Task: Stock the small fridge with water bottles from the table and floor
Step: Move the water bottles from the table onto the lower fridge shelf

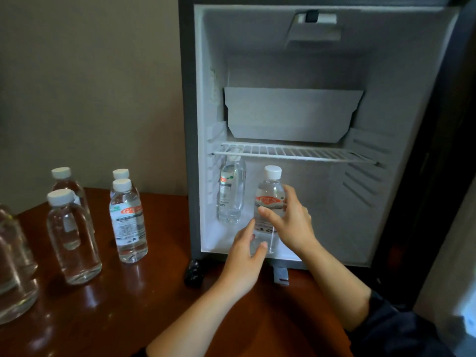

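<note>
The small fridge (190, 124) stands open on a wooden table (144, 305). On its lower floor, under the wire shelf (296, 152), a clear water bottle (271, 188) with a white cap stands upright near the front. My right hand (291, 220) grips it at the label, thumb across the front. My left hand (244, 256) holds its base from the left. A second bottle (231, 194) stands behind it at the back left of the fridge. On the table to the left stand several more bottles, among them a labelled one (128, 222) and a plain one (72, 238).
The fridge door (443, 150) is swung open at the right. A white tray (291, 114) sits above the wire shelf. A black foot (194, 274) and a metal bracket (280, 275) lie under the fridge's front edge. Larger clear bottles (13, 266) crowd the left edge.
</note>
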`<state>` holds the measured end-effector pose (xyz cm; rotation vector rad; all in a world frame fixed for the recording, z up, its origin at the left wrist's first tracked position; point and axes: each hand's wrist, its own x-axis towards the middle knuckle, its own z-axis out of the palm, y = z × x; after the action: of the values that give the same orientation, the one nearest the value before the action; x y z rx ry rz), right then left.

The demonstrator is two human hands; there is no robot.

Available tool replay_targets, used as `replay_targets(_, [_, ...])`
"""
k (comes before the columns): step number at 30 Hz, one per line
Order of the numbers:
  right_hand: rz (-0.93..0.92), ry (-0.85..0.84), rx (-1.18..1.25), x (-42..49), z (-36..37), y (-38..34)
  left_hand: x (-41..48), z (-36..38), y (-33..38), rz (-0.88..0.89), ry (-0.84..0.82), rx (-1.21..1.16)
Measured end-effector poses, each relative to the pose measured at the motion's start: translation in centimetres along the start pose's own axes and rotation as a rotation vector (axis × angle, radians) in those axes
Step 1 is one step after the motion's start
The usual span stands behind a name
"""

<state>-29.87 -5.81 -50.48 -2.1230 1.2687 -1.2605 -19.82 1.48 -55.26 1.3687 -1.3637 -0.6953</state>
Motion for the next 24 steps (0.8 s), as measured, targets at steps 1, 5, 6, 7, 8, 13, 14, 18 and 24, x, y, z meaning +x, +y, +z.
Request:
replay_targets(1, [0.005,-0.002,-0.005,0.6,0.3,0.2,0.5,0.0,-0.2,-0.006,-0.003,-0.004])
replay_targets(5, [0.006,-0.005,-0.006,2.7,1.5,0.9,3.0,0.1,-0.5,-0.017,0.014,-0.006])
replay_targets(6, [0.008,-0.001,-0.005,3.3,1.8,1.1,3.6,0.1,-0.6,-0.016,0.018,0.008])
replay_targets(7, [0.011,0.003,-0.003,3.8,2.2,1.3,4.2,0.2,-0.8,-0.01,0.023,0.037])
replay_targets(8, [0.016,0.005,-0.003,4.4,2.5,1.5,4.7,0.3,-1.1,0.003,0.028,0.085])
replay_targets(13, [0.064,0.014,-0.031,7.7,4.0,2.6,6.8,0.2,-3.1,0.123,0.001,0.47])
replay_targets(14, [0.068,0.019,-0.029,8.3,4.3,2.8,7.4,0.2,-3.2,0.118,0.007,0.473])
replay_targets(18, [0.06,0.038,0.012,10.4,5.6,3.6,9.7,0.6,-3.5,0.085,0.026,0.355])
replay_targets(24, [0.042,0.071,0.048,12.5,7.4,4.6,10.8,1.0,-3.9,0.098,0.024,0.393])
